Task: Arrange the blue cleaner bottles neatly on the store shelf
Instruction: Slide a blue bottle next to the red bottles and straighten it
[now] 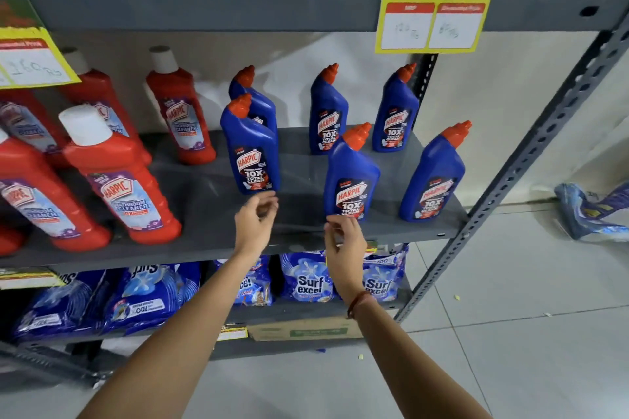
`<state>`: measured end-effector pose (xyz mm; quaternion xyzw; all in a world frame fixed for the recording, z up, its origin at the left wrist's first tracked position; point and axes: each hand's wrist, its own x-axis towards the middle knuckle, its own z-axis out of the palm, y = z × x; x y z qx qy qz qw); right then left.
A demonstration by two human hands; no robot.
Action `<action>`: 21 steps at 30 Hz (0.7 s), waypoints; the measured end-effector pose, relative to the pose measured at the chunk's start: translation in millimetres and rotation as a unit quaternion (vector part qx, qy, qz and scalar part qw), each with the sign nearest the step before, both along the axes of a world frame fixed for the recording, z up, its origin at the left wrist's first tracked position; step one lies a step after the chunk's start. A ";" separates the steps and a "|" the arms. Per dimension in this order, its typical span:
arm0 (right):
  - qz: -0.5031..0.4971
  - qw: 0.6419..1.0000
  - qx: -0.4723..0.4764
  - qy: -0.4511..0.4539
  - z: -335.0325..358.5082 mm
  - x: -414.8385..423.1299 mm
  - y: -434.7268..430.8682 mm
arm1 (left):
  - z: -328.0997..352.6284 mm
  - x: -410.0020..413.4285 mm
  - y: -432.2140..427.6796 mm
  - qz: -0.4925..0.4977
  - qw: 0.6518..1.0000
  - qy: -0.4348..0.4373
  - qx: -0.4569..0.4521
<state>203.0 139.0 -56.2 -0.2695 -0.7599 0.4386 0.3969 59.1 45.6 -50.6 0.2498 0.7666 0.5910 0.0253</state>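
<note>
On the grey middle shelf (211,214) stand 6 blue bottles (352,177), all upright with labels forward: 3 along the back and 3 nearer the front, the left front one (252,150) set further back than the other 2, close before the one behind it. The left hand (255,218) hovers just below that bottle's base, fingers loosely curled and holding nothing. The right hand (343,241) sits at the foot of the middle front bottle, fingers half bent, also gripping nothing; whether it touches the base I cannot tell. To do this step well, I would take each front bottle low on the body, slide it rather than lift, and line the 3 up evenly. Red bottles (122,180) crowd the left, so keep a gap.
</note>
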 end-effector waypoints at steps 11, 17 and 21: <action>0.125 0.984 -0.061 -0.108 29.1 -124.4 -6.3 | -7.7 -59.7 -25.0 0.110 0.994 -0.022 0.007; 0.203 0.971 -0.084 -0.097 30.7 -153.6 7.6 | -9.3 -88.3 -14.1 -0.010 0.992 -0.109 -0.064; 0.199 0.972 -0.069 -0.108 30.1 -153.6 12.0 | -10.9 -93.4 -14.3 -0.027 0.992 -0.117 -0.038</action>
